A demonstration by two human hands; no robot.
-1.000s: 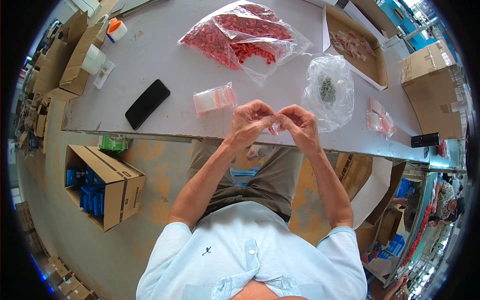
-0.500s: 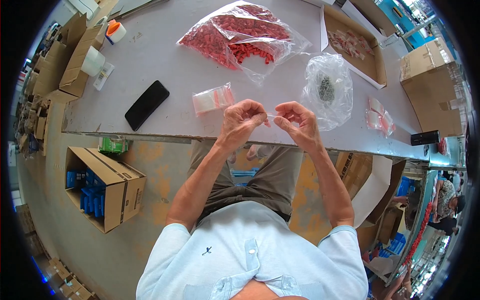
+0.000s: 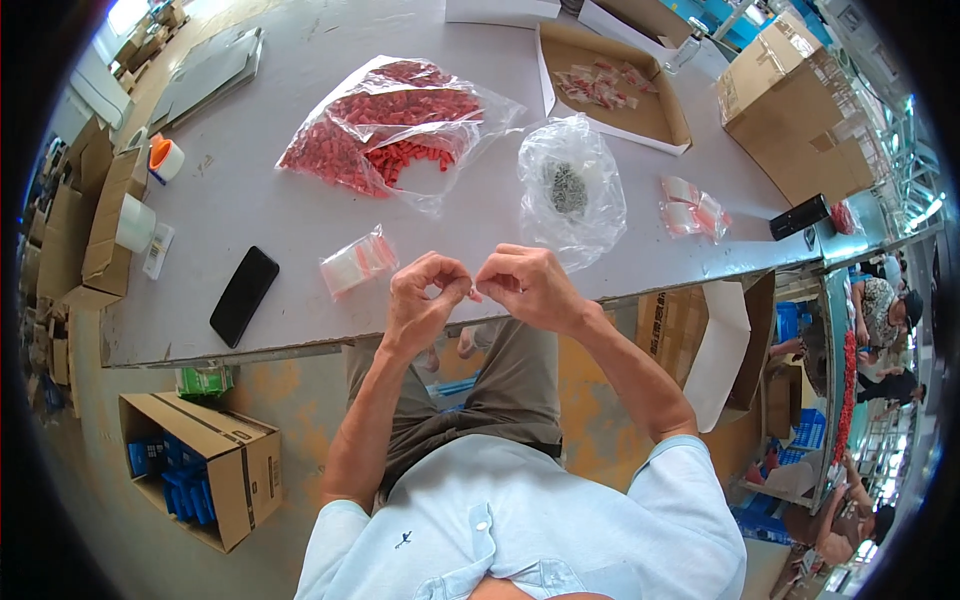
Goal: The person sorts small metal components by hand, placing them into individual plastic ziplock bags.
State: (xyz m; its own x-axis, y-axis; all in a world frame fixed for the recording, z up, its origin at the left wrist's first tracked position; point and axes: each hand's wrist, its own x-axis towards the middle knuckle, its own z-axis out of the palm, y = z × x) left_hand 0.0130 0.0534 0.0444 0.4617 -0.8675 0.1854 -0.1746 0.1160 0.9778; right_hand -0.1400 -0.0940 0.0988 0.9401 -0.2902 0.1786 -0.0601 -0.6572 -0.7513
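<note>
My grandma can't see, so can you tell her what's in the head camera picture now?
A left hand and right hand are close together at a pale table, with a tiny reddish item between them. Farther back are a clear bag of red pieces, a clear bag of grey bits and a shallow cardboard tray; a black phone lies at left.

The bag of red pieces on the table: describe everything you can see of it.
The bag is clear, shiny, crumpled plastic, lying on the pale grey table to the left of the clear bag of grey parts. Many short, red, tube-like pieces fill most of it; their material cannot be told. Its right side spreads out as slack, see-through film. Neither the left hand nor the right hand touches it.
</note>
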